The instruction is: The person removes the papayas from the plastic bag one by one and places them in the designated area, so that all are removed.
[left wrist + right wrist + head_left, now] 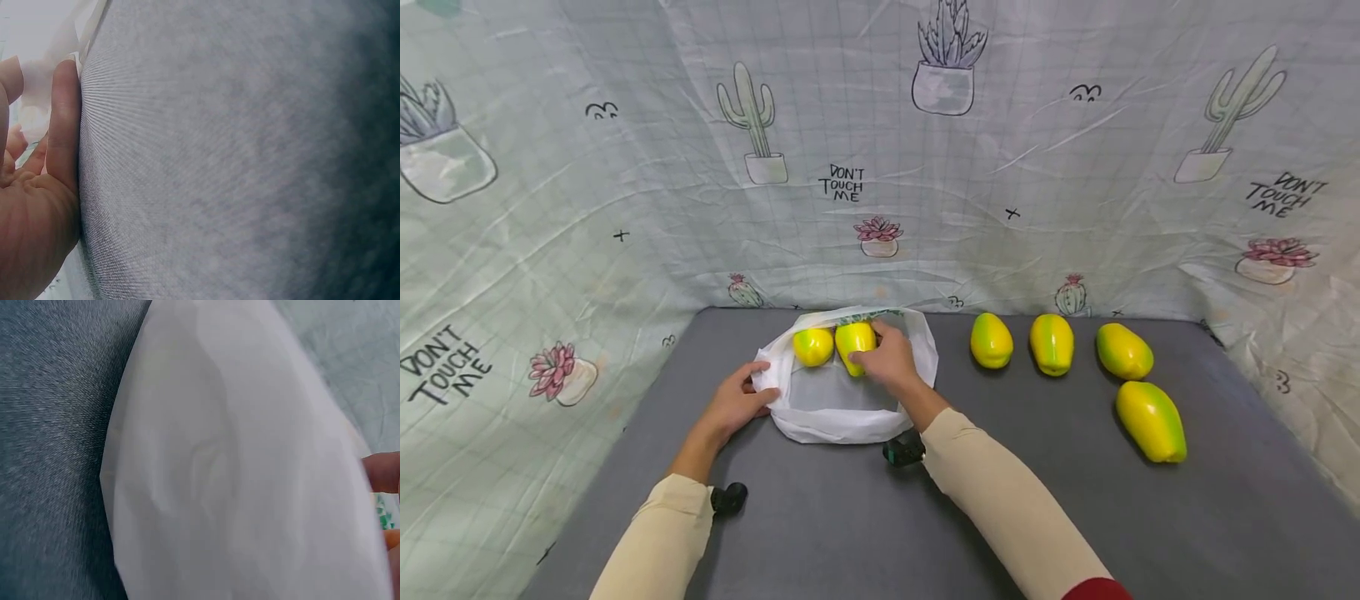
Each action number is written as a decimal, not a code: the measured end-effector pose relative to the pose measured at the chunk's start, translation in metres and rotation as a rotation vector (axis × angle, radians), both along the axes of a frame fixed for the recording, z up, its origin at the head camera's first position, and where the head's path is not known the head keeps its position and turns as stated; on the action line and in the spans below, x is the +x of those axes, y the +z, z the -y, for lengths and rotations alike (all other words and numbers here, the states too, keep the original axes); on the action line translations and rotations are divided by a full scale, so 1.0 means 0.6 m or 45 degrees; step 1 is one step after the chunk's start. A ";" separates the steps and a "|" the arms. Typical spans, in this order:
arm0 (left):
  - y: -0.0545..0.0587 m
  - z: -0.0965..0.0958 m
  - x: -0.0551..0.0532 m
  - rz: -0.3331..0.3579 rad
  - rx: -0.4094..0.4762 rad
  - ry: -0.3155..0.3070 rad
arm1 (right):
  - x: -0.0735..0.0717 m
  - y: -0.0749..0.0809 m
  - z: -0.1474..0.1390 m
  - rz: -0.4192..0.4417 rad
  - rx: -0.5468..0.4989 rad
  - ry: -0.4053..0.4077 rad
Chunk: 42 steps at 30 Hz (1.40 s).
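A white plastic bag [835, 425] lies with its mouth spread wide on the grey table. Two glossy yellow-green papayas are in it, a left papaya [812, 347] and a right papaya [853, 343]. My right hand [891, 360] reaches in over the bag's right side and grips the right papaya between thumb and fingers. At the left rim, my left hand [737, 402] holds the bag's edge, its side close along the tabletop in the left wrist view. The bag's white wall [237, 462] fills most of the right wrist view and hides the papayas there.
Right of the bag, three papayas stand in a row: one papaya [992, 342], a second papaya [1052, 346] and a third papaya [1124, 352]. Nearer lies a larger papaya [1152, 422]. A printed cloth curtain [955, 167] encloses the table's back and sides.
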State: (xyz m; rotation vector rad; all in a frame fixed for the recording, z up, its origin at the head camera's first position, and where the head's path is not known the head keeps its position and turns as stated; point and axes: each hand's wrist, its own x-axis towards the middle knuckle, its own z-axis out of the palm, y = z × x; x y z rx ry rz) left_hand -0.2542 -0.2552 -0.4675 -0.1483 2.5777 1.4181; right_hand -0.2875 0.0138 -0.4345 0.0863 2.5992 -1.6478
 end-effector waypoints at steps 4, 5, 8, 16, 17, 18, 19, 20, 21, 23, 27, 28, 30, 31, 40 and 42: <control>-0.002 -0.002 0.002 0.003 0.002 -0.008 | 0.019 0.009 -0.018 0.075 -0.086 0.002; -0.002 -0.001 0.003 -0.001 0.004 -0.016 | 0.024 0.012 -0.022 0.086 -0.106 -0.001; -0.002 -0.001 0.004 0.002 0.000 -0.014 | 0.035 0.020 -0.035 0.111 -0.168 0.001; 0.001 0.006 0.001 -0.011 0.010 -0.028 | 0.061 0.046 -0.062 0.105 -0.209 0.016; 0.002 0.007 0.001 -0.012 0.011 -0.028 | 0.063 0.050 -0.066 0.101 -0.214 0.020; 0.002 0.008 0.002 -0.014 0.013 -0.030 | 0.067 0.053 -0.069 0.097 -0.215 0.024; 0.003 0.008 0.003 -0.016 0.014 -0.034 | 0.070 0.058 -0.073 0.094 -0.226 0.032; 0.004 0.010 0.003 -0.015 0.016 -0.038 | 0.074 0.061 -0.077 0.093 -0.232 0.039; 0.004 0.010 0.004 -0.015 0.019 -0.041 | 0.078 0.065 -0.082 0.092 -0.240 0.045; 0.004 0.011 0.005 -0.013 0.022 -0.042 | 0.085 0.071 -0.094 0.087 -0.256 0.055; 0.005 0.009 0.005 -0.013 0.018 -0.034 | 0.099 0.082 -0.122 0.076 -0.297 0.078; 0.005 0.008 0.004 -0.010 0.008 -0.028 | 0.102 0.084 -0.131 0.069 -0.301 0.087; 0.005 0.005 0.002 -0.004 -0.004 -0.017 | 0.110 0.088 -0.147 0.059 -0.304 0.099; 0.005 0.005 0.001 -0.003 -0.009 -0.014 | 0.113 0.089 -0.155 0.051 -0.300 0.102; 0.001 0.004 0.000 -0.007 -0.016 -0.018 | 0.136 0.087 -0.212 0.038 -0.216 0.051; 0.000 0.003 0.001 -0.011 -0.007 -0.028 | 0.139 0.085 -0.222 0.044 -0.194 0.024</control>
